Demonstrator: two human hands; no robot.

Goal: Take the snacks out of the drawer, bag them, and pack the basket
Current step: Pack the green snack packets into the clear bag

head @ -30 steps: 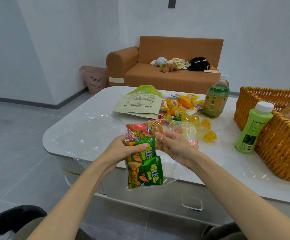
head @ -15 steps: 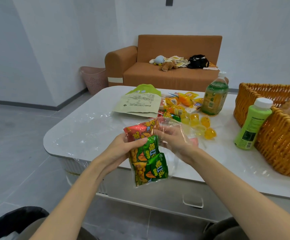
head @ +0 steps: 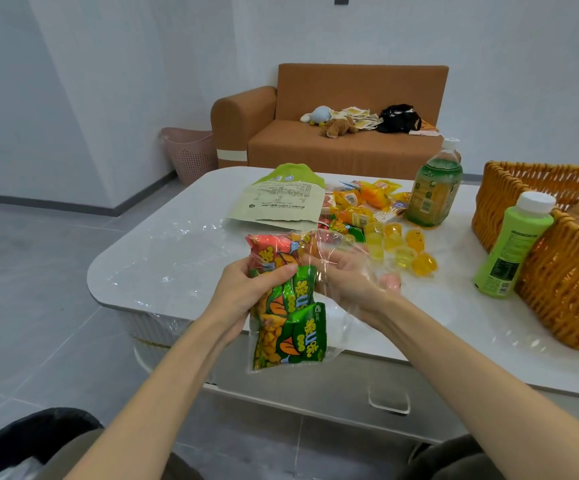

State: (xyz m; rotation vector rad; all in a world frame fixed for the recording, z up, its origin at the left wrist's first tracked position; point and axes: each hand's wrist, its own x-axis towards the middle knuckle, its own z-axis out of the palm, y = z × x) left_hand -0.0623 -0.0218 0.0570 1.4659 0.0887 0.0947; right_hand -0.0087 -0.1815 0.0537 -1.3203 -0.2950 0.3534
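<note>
Both hands have kept working at the clear bag (head: 338, 329), so the green snack packets (head: 298, 327) inside now hang tilted, their lower end swung a little towards the right hand (head: 346, 282).

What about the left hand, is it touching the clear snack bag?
Touching. Head view shows the left hand gripping the clear snack bag, thumb curled across its front.
</note>
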